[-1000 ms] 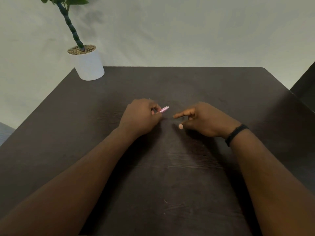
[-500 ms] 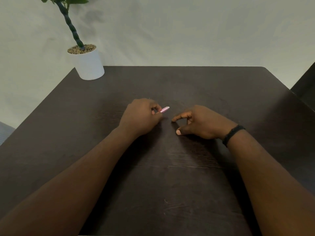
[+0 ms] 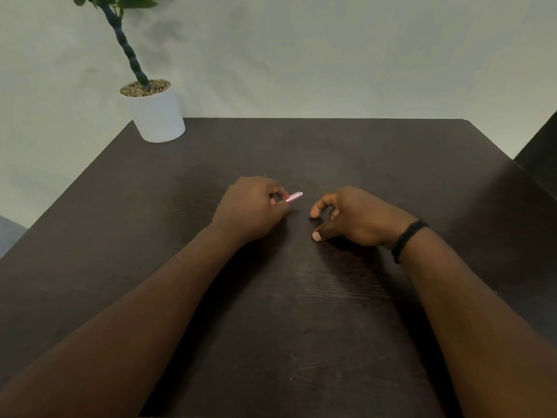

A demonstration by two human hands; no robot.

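**Two hands on a dark table (image 3: 301,312), a small pink stick (image 3: 294,197) in the left one**

Off the table's edge at nine o'clock: a sliver of something grey (image 3: 9,233), with too little in view to identify.

On the far left corner, at eleven o'clock: a white pot (image 3: 158,116), upright and topped with pebbles. Rising from it, a ribbed dark green stem (image 3: 126,46) leaning toward eleven o'clock, its leaves cut off at the top.

Near the middle of the wood-grain top, a touch to the nine o'clock side: the left hand (image 3: 251,211), knuckles up, fingers curled in. Pinches the small pink stick between thumb and forefinger. Only the free end in sight, pale at the tip and pointing toward two o'clock, with the rest buried in the grip. Cannot tell what sort of thing it is.

Just at three o'clock of that tip, and apart from it: the right hand (image 3: 352,220), loosely curled and grasping nothing. Forefinger hooked downward, thumb tip resting on the table.

Around the wrist, at four o'clock of that hand: a black band (image 3: 408,239).

Both forearms bare, reaching in from seven and five o'clock.

Beyond the right edge, at two o'clock: a dark piece of furniture (image 3: 539,155), mostly out of view.
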